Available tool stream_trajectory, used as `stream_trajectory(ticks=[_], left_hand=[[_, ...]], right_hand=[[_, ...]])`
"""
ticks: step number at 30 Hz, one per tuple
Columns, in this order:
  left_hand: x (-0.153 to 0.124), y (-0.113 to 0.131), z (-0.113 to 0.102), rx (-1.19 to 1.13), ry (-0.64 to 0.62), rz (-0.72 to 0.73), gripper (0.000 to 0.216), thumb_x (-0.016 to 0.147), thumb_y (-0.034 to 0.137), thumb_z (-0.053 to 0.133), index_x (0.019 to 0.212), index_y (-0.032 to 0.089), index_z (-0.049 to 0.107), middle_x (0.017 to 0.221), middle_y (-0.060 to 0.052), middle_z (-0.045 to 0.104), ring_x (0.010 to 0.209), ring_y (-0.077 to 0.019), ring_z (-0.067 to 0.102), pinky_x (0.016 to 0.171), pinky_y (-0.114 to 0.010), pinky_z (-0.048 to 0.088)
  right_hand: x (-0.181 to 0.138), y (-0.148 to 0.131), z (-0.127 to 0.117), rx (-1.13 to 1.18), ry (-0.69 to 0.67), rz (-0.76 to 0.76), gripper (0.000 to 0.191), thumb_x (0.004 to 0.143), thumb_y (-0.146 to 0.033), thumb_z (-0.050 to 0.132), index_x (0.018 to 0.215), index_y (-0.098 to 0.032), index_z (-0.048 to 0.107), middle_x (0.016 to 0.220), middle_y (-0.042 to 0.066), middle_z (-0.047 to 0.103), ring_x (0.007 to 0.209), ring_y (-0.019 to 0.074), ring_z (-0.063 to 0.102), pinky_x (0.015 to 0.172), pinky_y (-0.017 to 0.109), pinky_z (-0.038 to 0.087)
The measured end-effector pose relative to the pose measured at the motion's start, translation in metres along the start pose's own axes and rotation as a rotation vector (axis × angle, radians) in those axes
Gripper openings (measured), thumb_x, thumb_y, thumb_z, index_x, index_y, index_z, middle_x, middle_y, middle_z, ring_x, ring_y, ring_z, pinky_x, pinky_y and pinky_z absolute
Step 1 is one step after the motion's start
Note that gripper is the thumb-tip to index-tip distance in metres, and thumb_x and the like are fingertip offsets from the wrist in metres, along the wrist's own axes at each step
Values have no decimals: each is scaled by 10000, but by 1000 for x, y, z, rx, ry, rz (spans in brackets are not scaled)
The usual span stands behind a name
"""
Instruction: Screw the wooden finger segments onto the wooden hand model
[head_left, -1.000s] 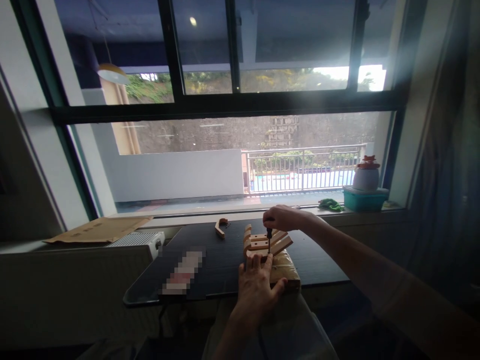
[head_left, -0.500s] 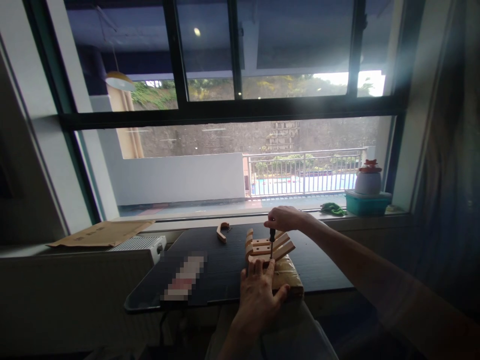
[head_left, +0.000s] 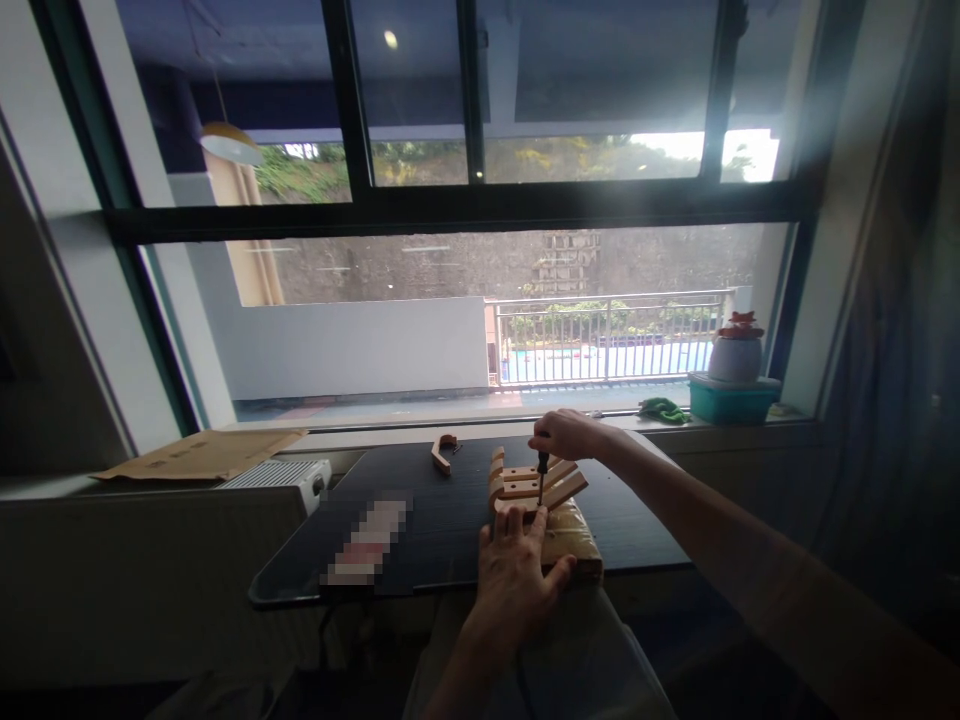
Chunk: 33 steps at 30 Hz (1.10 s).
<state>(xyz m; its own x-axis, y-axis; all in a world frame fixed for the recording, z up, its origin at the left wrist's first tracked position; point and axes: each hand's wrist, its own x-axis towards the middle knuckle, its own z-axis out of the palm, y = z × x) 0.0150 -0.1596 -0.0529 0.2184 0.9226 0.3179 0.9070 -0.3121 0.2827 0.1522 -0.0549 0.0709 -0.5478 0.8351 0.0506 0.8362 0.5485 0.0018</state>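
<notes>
My right hand (head_left: 564, 434) is closed around the dark handle of a screwdriver (head_left: 541, 478), held upright with its shaft pointing down. Its tip meets the nearest of several curved wooden pieces (head_left: 519, 489), which have dark holes and stand in a row. The exact contact is partly hidden by my left hand (head_left: 517, 565). That hand lies flat with its fingers spread, fingertips on the nearest wooden piece and thumb out over a tan, shiny-wrapped block (head_left: 574, 540) under the row.
A loose curved wooden piece (head_left: 441, 457) lies at the back of the dark table (head_left: 420, 550), small screws (head_left: 458, 447) beside it. A blurred-out item (head_left: 367, 545) is at the left. On the windowsill are a green cloth (head_left: 663, 410) and a teal box (head_left: 731, 400) under a jar.
The view has tilted slightly, so everything sits a little higher in the picture. Both hands keep nearly the same place, the screwdriver still upright on the wooden piece.
</notes>
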Motion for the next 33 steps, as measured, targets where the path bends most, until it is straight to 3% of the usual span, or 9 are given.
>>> stream_trajectory(ticks=[6, 15, 27, 33], left_hand=[[2, 0, -1, 3, -7, 0, 670, 809, 593, 408, 1378, 238, 418, 1310, -104, 452, 1265, -308, 325, 1037, -423, 258], [0, 0, 0, -17, 14, 9, 654, 813, 585, 411, 1370, 241, 428, 1308, -104, 451, 1262, -305, 322, 1036, -429, 249], [-1, 1, -2, 3, -4, 9, 669, 812, 583, 411, 1382, 233, 411, 1303, -107, 449, 1260, -315, 324, 1039, -433, 251], [0, 0, -2, -1, -10, 6, 663, 815, 589, 406, 1380, 242, 412, 1306, -100, 448, 1261, -307, 323, 1039, -429, 252]], right_hand=[[1, -1, -1, -3, 6, 44, 285, 911, -385, 496, 1034, -149, 598, 988, 50, 625, 827, 155, 606, 736, 351, 511], [-10, -2, -6, 58, 35, -95, 271, 914, -370, 493, 1042, -159, 604, 944, 35, 635, 807, 152, 603, 744, 354, 500], [2, -3, 3, 37, 46, 68, 282, 909, -374, 502, 1053, -148, 590, 1008, 56, 620, 837, 157, 605, 738, 352, 512], [-6, 3, -12, 55, 30, -18, 301, 913, -407, 482, 1010, -152, 611, 895, 27, 633, 727, 129, 596, 677, 319, 503]])
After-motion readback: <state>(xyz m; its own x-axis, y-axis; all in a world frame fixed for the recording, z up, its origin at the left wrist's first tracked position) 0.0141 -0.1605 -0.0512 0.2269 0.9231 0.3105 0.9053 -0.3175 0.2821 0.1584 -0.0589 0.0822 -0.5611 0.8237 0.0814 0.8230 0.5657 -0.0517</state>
